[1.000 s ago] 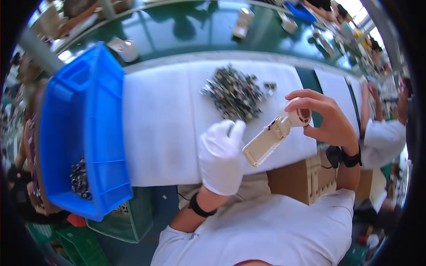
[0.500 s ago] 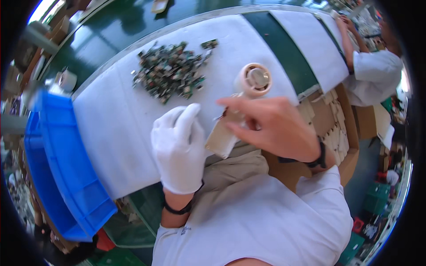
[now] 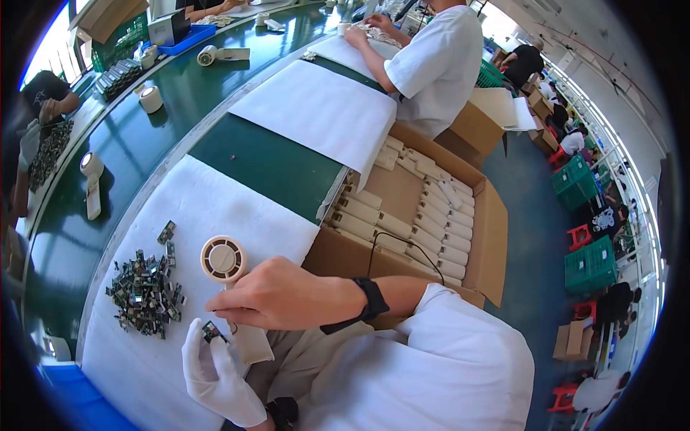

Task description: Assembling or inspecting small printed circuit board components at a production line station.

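Note:
My left hand (image 3: 219,381), in a white glove, pinches a small dark circuit board (image 3: 212,331) between thumb and fingertips. Just above it, my bare right hand (image 3: 269,296) has its thumb and forefinger pressed together; whatever they hold is too small to make out. Under the right hand lies a cream device with a round, vented head (image 3: 223,258) and a flat handle (image 3: 253,343), partly covered by that hand. Beside both hands, a loose pile of small circuit boards (image 3: 146,294) rests on the white foam sheet (image 3: 194,208).
An open cardboard box (image 3: 492,241) with rows of cream handle-shaped parts stands to the right. A blue bin (image 3: 79,402) is at lower left. Similar devices (image 3: 92,183) lie on the green table (image 3: 136,187). A co-worker in a white shirt (image 3: 438,54) sits farther along.
The view has swung right, bringing the box and co-worker more into sight. A small circuit board now shows in my left hand. My right thumb and forefinger have come together.

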`<state>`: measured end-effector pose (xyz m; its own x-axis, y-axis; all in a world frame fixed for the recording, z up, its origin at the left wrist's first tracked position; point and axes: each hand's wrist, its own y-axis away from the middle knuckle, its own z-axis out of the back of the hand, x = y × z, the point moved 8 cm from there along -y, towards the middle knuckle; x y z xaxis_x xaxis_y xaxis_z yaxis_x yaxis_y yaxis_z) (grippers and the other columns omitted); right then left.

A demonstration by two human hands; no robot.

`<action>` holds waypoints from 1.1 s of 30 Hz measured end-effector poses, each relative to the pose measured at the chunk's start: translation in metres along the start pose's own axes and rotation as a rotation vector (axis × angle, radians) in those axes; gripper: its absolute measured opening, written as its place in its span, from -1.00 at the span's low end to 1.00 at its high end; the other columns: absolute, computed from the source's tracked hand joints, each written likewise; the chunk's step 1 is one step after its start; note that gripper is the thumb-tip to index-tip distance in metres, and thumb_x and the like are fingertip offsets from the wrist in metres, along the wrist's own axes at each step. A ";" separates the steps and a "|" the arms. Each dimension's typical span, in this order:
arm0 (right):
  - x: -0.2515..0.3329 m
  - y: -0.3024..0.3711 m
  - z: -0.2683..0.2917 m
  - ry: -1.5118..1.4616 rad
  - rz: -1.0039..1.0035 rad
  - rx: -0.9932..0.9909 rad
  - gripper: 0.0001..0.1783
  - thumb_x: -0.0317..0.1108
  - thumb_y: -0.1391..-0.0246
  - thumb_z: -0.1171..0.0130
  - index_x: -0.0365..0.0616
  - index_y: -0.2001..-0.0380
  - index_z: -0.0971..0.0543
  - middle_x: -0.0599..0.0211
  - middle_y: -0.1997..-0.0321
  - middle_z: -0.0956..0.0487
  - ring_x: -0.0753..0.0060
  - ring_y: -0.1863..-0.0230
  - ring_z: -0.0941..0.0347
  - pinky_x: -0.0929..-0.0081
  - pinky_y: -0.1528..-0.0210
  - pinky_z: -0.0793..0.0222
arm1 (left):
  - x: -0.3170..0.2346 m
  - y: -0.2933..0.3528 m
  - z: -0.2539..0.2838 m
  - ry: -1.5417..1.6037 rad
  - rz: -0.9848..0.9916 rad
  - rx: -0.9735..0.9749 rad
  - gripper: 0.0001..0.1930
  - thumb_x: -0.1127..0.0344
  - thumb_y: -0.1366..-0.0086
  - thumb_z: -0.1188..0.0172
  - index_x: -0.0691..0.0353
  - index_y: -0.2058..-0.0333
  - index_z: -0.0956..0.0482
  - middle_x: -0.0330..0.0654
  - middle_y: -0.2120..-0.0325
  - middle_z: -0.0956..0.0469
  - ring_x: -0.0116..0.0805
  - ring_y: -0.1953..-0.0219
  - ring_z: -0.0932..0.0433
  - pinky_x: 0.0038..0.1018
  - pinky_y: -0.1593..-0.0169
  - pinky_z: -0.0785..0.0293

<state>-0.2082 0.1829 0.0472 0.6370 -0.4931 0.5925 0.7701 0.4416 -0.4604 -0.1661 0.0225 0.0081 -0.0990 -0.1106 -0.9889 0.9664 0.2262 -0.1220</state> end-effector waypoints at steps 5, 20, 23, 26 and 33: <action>-0.003 0.003 -0.004 0.012 -0.108 -0.099 -0.84 -0.27 -0.18 -0.29 -0.11 0.28 -0.67 0.20 0.44 -0.65 0.08 0.41 -0.61 0.23 0.38 -0.50 | 0.008 -0.001 0.014 0.180 0.040 -0.052 -0.63 0.49 -0.43 -0.13 0.42 -0.18 -0.53 -0.11 0.06 -0.63 -0.46 0.15 -0.55 -0.51 0.04 -0.53; -0.006 0.000 -0.002 -0.151 -0.185 -0.043 -0.87 -0.57 0.04 -0.28 -0.23 0.36 -0.71 0.35 0.57 -0.62 0.67 0.66 -0.44 0.64 0.58 -0.29 | 0.006 -0.017 -0.001 0.096 0.009 0.141 -0.66 0.62 -0.29 -0.28 0.33 -0.05 -0.65 -0.09 0.12 -0.68 -0.39 0.11 -0.67 -0.46 0.02 -0.58; -0.005 0.000 -0.004 -0.178 -0.171 -0.023 -0.88 -0.58 0.06 -0.28 -0.25 0.38 -0.70 0.39 0.57 -0.62 0.73 0.67 -0.42 0.68 0.59 -0.24 | 0.006 -0.017 -0.002 0.123 0.022 0.177 -0.65 0.62 -0.27 -0.29 0.32 -0.04 -0.66 -0.08 0.13 -0.69 -0.38 0.10 -0.67 -0.47 0.03 -0.57; -0.005 0.002 -0.005 -0.194 -0.182 -0.036 -0.90 -0.59 0.07 -0.29 -0.25 0.41 -0.69 0.42 0.59 -0.59 0.73 0.67 -0.40 0.67 0.60 -0.23 | 0.003 -0.015 -0.003 0.081 -0.049 0.197 -0.66 0.63 -0.25 -0.30 0.32 -0.02 -0.68 -0.08 0.12 -0.70 -0.36 0.12 -0.68 -0.46 0.03 -0.57; -0.001 0.000 -0.003 -0.170 -0.167 -0.027 -0.91 -0.59 0.09 -0.31 -0.24 0.43 -0.68 0.43 0.61 -0.57 0.73 0.68 -0.39 0.66 0.62 -0.19 | 0.002 -0.014 -0.002 0.056 -0.065 0.191 -0.65 0.63 -0.23 -0.31 0.31 0.00 -0.69 -0.08 0.12 -0.70 -0.32 0.13 -0.68 -0.46 0.00 -0.56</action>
<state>-0.2085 0.1814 0.0445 0.4878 -0.4229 0.7637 0.8661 0.3437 -0.3629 -0.1800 0.0213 0.0079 -0.1701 -0.0640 -0.9833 0.9845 0.0323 -0.1724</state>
